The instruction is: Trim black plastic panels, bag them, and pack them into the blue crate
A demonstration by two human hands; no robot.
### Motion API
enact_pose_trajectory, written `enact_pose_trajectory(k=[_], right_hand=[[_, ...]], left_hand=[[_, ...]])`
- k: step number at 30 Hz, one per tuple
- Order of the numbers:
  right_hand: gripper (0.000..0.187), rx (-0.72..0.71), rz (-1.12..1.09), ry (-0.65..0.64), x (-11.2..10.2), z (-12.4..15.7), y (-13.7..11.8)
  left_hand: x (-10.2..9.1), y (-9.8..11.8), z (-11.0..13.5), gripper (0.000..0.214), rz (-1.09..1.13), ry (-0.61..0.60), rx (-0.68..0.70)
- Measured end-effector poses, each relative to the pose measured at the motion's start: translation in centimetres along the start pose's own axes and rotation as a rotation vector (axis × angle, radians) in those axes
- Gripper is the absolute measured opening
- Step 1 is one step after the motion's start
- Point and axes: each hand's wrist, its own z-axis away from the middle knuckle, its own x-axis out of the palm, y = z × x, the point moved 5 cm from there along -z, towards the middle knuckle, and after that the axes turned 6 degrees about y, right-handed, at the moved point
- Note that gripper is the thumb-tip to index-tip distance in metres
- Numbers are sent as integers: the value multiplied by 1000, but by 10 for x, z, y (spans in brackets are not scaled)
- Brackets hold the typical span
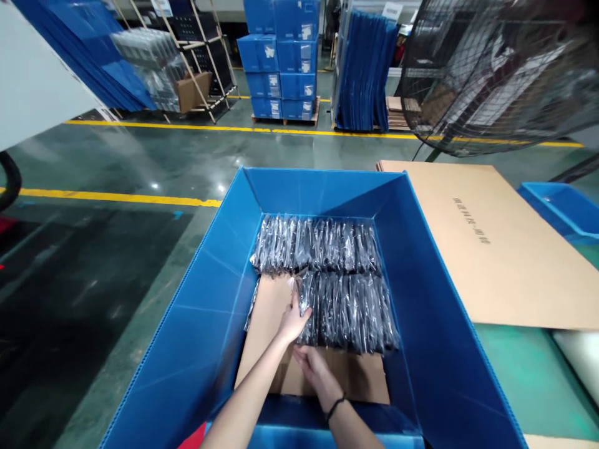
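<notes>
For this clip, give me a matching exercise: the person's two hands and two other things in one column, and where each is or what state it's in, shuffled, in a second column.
Column one:
1. Person's left hand
2. Person's right hand
3. Tan cardboard sheet
4. Stacked blue boxes on a wooden pallet

Column two:
A. Beyond the yellow floor line
B. Lying inside the blue corrugated plastic bin
C. Wearing a black wristband
D. Touching the clear plastic bags of black items

Right pairs: 1-D, 2-C, 3-B, 4-A.
</notes>
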Motion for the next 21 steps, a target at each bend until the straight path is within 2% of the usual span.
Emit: enact_pose_trajectory(k=[5,11,15,19,21], right_hand=[[21,-6,-128,-9,1,1,-6],[17,12,-192,-82,-18,36,-13],[34,-6,-224,-115,-58,81,-21],[37,-87,-223,-110,-119,141,-32],[33,-173,-217,-72,-156,177,-38]], left_hand=[[3,6,0,78,-235,107,143],[21,19,34,83,-435,241,332],[25,28,41,73,-578,285,344],[26,52,61,76,-682,291,433],[31,71,82,73,-715,376,550]])
